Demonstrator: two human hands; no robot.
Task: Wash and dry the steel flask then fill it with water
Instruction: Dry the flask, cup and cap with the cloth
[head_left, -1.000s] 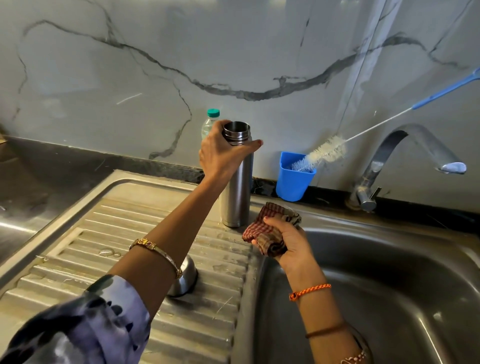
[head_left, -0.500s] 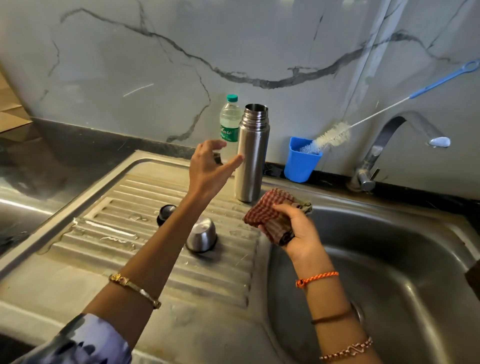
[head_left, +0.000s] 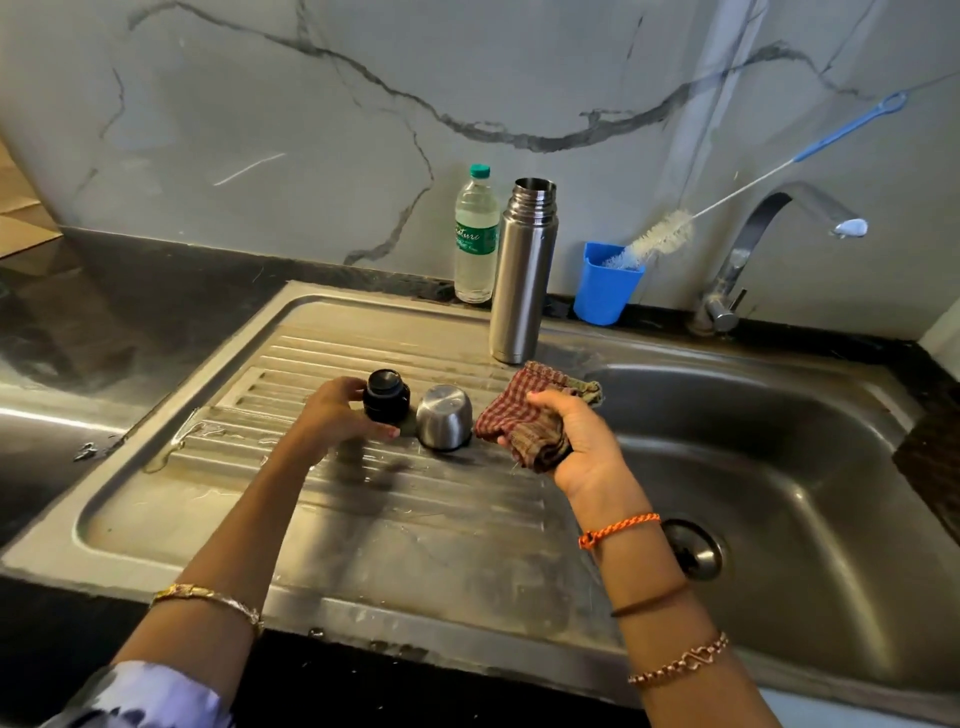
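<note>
The steel flask (head_left: 522, 275) stands upright and uncapped at the back of the ribbed draining board (head_left: 322, 499). In front of it lie its black stopper (head_left: 385, 396) and its steel cup lid (head_left: 444, 417), mouth down. My left hand (head_left: 332, 415) curls round the black stopper on the board. My right hand (head_left: 563, 441) grips a crumpled red checked cloth (head_left: 519, 415) beside the cup lid, at the basin's left rim.
A plastic water bottle with a green cap (head_left: 474, 236) stands left of the flask. A blue cup (head_left: 605, 285) holds a long bottle brush (head_left: 660, 236). The tap (head_left: 769, 234) arches over the sink basin (head_left: 810, 467), whose drain (head_left: 696, 551) shows beside my right forearm.
My left hand let go of the flask's neck, dropped toward me and closed round the black stopper. My right hand kept the cloth and shifted slightly toward the cup lid.
</note>
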